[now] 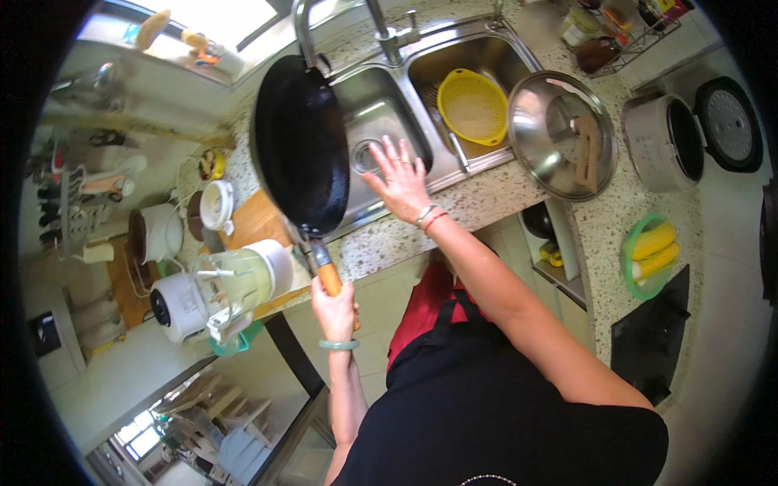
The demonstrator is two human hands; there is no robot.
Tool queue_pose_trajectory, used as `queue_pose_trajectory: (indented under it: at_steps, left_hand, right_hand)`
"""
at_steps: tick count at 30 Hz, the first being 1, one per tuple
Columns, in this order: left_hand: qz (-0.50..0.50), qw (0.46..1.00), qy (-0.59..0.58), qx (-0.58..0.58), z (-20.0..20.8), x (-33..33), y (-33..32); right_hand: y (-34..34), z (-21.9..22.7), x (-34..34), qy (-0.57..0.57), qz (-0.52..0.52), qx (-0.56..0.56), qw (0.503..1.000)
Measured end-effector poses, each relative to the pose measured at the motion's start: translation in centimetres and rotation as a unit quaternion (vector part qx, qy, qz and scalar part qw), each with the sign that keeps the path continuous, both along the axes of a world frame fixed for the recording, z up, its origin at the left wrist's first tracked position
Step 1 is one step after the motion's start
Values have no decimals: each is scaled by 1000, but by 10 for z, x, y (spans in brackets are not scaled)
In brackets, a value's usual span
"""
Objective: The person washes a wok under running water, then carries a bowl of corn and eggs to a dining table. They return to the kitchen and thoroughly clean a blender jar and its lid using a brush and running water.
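A large black wok (300,150) is tilted up on its side at the left of the sink, its dark inside facing the basin. My left hand (333,309) is wrapped round its wooden handle (328,278); a green bangle circles that wrist. Over the left sink basin (381,113) my right hand (399,180) is spread flat with fingers apart, holding nothing. In the right basin rests a yellow colander (473,108). The chrome faucet (389,44) rises behind the basins.
Right of the sink a glass pot lid (559,138) lies on the speckled counter (486,204). Farther right are an open rice cooker (660,142) and a green basket (648,257) with corn (655,240). At left stand a blender (231,283) and a cutting board (258,222).
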State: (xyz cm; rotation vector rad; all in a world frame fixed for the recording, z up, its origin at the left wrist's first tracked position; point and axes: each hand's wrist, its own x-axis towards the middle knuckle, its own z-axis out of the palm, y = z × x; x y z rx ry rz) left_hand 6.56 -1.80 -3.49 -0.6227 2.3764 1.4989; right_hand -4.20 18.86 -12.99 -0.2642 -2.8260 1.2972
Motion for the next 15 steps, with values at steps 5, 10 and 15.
queue_pose_trajectory:
  at_steps: [5, 10, 15]
  left_hand:
    - [-15, 1000, 10, -4, 1, -2, -14]
    - [-28, 999, 37, 5, -2, 2, -21]
    - [-26, 998, 50, -11, -3, 3, -17]
  right_hand:
    - [-8, -3, 13, 5, -18, 2, 1000]
    - [-12, -5, 24, 25, -35, 8, 999]
    - [-10, -1, 25, 16, -20, -13, 1000]
